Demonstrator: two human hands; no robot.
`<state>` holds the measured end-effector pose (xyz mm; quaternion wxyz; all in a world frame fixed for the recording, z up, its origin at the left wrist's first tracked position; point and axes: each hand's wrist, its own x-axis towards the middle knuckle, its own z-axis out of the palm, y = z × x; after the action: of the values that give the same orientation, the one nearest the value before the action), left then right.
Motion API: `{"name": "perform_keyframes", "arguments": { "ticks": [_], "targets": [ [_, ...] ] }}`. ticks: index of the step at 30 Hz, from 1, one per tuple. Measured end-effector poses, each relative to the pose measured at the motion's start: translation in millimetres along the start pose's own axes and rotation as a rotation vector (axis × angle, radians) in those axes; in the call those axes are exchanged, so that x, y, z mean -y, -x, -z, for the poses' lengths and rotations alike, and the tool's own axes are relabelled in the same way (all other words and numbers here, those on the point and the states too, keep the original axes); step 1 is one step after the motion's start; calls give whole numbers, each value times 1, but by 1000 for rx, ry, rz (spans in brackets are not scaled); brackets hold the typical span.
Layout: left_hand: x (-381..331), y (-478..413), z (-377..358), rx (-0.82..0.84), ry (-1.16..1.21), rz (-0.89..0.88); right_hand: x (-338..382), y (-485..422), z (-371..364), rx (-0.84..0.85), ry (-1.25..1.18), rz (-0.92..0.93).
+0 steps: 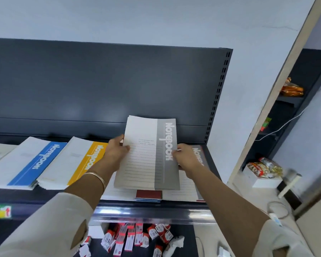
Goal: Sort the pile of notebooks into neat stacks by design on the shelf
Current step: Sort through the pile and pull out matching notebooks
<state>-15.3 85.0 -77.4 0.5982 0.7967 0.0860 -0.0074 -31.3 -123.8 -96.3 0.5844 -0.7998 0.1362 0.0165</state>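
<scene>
Right now both hands hold a thin bundle of grey notebooks (148,154) above the shelf (44,197), its far end tilted up towards the dark back panel. The left hand (117,149) takes the bundle's left edge, its grip closed with the thumb on the lined cover and the fingers behind. The right hand (185,158) pinches the right edge beside the grey "Notebook" stripe, its grip likewise closed on the bundle.

Under the bundle lies the unsorted pile (182,190), with a red cover showing at its front and a red-striped one at the right. To the left, a yellow stack (76,160) and a blue stack (32,160) lie side by side on the same shelf, the yellow just beside the left wrist, which wears a bangle (96,176). Small red-and-white packets (130,236) lie scattered on the lower shelf (185,243).
</scene>
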Motion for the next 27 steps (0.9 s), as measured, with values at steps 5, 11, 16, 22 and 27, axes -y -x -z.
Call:
{"name": "perform_keyframes", "arguments": {
  "ticks": [5,11,16,22,27],
  "targets": [
    [23,-4,22,-93,-34,-19,0,-1,-26,53,56,-2],
    [37,-5,28,-81,-85,-10,-9,-3,-47,33,181,5],
    [49,-9,29,-78,-223,-67,-17,-7,-54,10,334,1],
    [67,-9,25,-57,-260,-38,-25,-7,-63,0,535,35],
    [68,-16,25,-50,-345,-45,-27,-10,-67,6,589,26]
  ]
}}
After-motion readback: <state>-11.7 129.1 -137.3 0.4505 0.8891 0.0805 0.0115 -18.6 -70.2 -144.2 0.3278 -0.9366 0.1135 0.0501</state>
